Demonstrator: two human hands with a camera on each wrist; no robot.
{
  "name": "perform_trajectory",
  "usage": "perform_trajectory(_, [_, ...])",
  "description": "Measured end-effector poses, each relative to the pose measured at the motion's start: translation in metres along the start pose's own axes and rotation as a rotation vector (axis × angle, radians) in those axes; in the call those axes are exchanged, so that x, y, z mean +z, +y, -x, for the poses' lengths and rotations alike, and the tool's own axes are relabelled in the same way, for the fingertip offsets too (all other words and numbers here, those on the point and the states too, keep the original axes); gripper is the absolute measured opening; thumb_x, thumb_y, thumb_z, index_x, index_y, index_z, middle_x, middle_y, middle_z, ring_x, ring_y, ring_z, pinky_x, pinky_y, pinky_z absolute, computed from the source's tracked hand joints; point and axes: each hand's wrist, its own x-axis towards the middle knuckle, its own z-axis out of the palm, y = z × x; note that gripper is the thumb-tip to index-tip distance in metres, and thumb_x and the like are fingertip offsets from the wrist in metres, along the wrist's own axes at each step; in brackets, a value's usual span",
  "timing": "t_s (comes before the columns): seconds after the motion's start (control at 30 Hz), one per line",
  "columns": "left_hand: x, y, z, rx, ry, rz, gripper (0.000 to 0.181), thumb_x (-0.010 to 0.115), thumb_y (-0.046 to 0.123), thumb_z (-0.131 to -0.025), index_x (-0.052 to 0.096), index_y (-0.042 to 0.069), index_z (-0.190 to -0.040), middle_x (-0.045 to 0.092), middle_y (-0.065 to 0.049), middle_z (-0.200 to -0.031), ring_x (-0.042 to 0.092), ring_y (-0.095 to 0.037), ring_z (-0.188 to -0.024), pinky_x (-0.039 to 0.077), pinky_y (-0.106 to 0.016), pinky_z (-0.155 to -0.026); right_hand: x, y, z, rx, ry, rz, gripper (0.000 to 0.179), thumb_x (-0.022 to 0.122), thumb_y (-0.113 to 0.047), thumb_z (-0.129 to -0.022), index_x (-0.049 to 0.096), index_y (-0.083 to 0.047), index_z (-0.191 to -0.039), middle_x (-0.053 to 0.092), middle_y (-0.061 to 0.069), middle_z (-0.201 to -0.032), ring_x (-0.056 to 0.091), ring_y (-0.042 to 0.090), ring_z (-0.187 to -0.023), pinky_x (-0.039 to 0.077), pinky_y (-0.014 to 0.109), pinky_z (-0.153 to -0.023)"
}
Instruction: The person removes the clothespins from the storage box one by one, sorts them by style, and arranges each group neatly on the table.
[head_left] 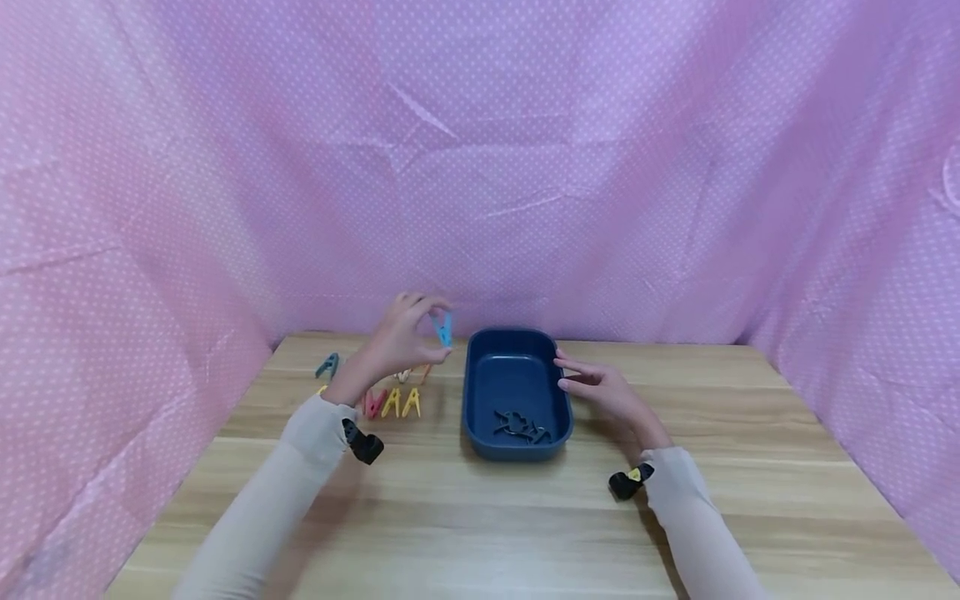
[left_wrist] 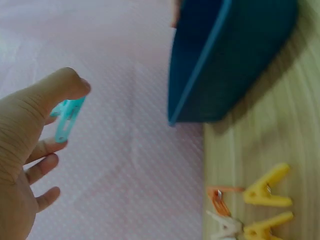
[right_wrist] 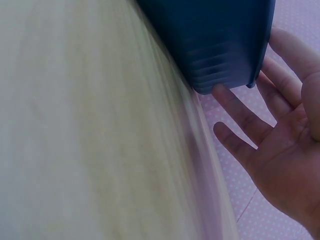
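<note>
In the head view my left hand (head_left: 405, 333) is raised just left of the dark blue bin (head_left: 517, 454), pinching a light blue clothespin (head_left: 444, 330) between thumb and fingers. The left wrist view shows the same clothespin (left_wrist: 70, 119) held upright at the fingertips, away from the tabletop. My right hand (head_left: 603, 392) is at the bin's right side with its fingertips at the rim. From the right wrist, the fingers (right_wrist: 245, 117) look extended against the bin's outer wall. Several dark clips (head_left: 521, 427) lie inside the bin at its near end.
Left of the bin, several clothespins lie on the wooden table (head_left: 480, 533): a red one (head_left: 373, 404), yellow ones (head_left: 411, 403), a dark teal one (head_left: 327, 365), an orange one (left_wrist: 220, 197) and a white one (left_wrist: 226, 226). A pink dotted cloth (head_left: 480, 167) hangs behind and on both sides.
</note>
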Motion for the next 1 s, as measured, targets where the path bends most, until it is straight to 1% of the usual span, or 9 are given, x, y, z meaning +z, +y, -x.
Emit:
perform_trajectory(0.13, [-0.001,-0.01,0.001,0.034,0.028,-0.054,0.06,0.089,0.022,-0.072,0.064,0.011,-0.125,0.065,-0.011,-0.112,0.049,-0.031,-0.108,0.041,-0.046,-0.091,-0.002,-0.003,-0.005,0.017,0.012,-0.02,0.056,0.072,-0.037,-0.094,0.058,-0.018,-0.145,0.041,-0.007,-0.161,0.035,0.026,-0.152,0.021,0.056,-0.124])
perform_trajectory(0.2, [-0.001,-0.014,0.002,0.018,0.006,-0.083,0.059,0.089,0.024,-0.074,0.063,0.012,-0.126,0.064,-0.01,-0.112,0.05,-0.03,-0.108,0.041,-0.046,-0.092,-0.003,-0.004,-0.007,0.014,0.017,-0.014,0.055,0.072,-0.036,-0.094,0.058,-0.018,-0.145,0.041,-0.007,-0.161,0.037,0.027,-0.151,0.023,0.057,-0.123])
perform_trajectory(0.37, [0.01,-0.027,0.01,-0.03,-0.12,-0.199,0.058,0.085,0.035,-0.079,0.063,0.014,-0.128,0.065,-0.006,-0.117,0.051,-0.028,-0.112,0.041,-0.05,-0.099,-0.003,-0.005,-0.008,-0.01,0.019,0.012,0.053,0.072,-0.032,-0.095,0.059,-0.014,-0.144,0.042,-0.002,-0.16,0.042,0.028,-0.148,0.028,0.054,-0.121])
perform_trajectory(0.47, [0.021,-0.034,0.017,-0.011,-0.194,-0.247,0.058,0.084,0.037,-0.08,0.063,0.013,-0.128,0.065,-0.007,-0.121,0.053,-0.029,-0.113,0.042,-0.052,-0.099,-0.002,-0.005,-0.008,-0.02,0.012,0.028,0.054,0.072,-0.03,-0.095,0.059,-0.012,-0.144,0.042,0.0,-0.16,0.041,0.027,-0.148,0.029,0.051,-0.121])
perform_trajectory(0.57, [0.03,-0.038,0.022,-0.011,-0.251,-0.243,0.056,0.085,0.034,-0.08,0.063,0.013,-0.128,0.064,-0.009,-0.126,0.052,-0.03,-0.113,0.044,-0.053,-0.098,-0.002,-0.004,-0.008,-0.024,0.005,0.039,0.054,0.071,-0.031,-0.096,0.058,-0.012,-0.145,0.041,0.0,-0.161,0.041,0.026,-0.148,0.029,0.05,-0.12])
perform_trajectory(0.67, [0.036,-0.039,0.024,-0.039,-0.296,-0.242,0.055,0.085,0.033,-0.08,0.063,0.015,-0.127,0.063,-0.008,-0.129,0.051,-0.029,-0.115,0.042,-0.055,-0.101,-0.002,-0.003,-0.008,-0.026,0.01,0.043,0.053,0.071,-0.031,-0.096,0.058,-0.013,-0.145,0.041,-0.001,-0.161,0.043,0.026,-0.147,0.031,0.05,-0.119])
perform_trajectory(0.8, [0.04,-0.039,0.025,-0.063,-0.34,-0.253,0.053,0.085,0.032,-0.079,0.062,0.016,-0.125,0.063,-0.007,-0.126,0.051,-0.029,-0.117,0.04,-0.057,-0.103,-0.003,-0.002,-0.007,-0.026,0.01,0.037,0.053,0.071,-0.029,-0.096,0.057,-0.012,-0.145,0.041,0.0,-0.161,0.043,0.027,-0.147,0.032,0.05,-0.118])
perform_trajectory(0.87, [0.04,-0.038,0.026,-0.059,-0.368,-0.266,0.054,0.085,0.032,-0.079,0.063,0.015,-0.125,0.063,-0.008,-0.126,0.052,-0.031,-0.119,0.04,-0.059,-0.104,-0.003,-0.002,-0.007,-0.019,0.002,0.028,0.053,0.071,-0.029,-0.096,0.057,-0.012,-0.145,0.04,0.0,-0.161,0.041,0.027,-0.148,0.031,0.05,-0.12])
perform_trajectory(1.0, [0.043,-0.037,0.028,-0.069,-0.428,-0.267,0.056,0.086,0.031,-0.079,0.063,0.014,-0.127,0.061,-0.01,-0.135,0.052,-0.033,-0.125,0.037,-0.062,-0.109,-0.001,-0.001,-0.006,-0.01,-0.003,0.017,0.054,0.072,-0.03,-0.095,0.058,-0.013,-0.145,0.041,-0.001,-0.161,0.041,0.026,-0.148,0.03,0.049,-0.12])
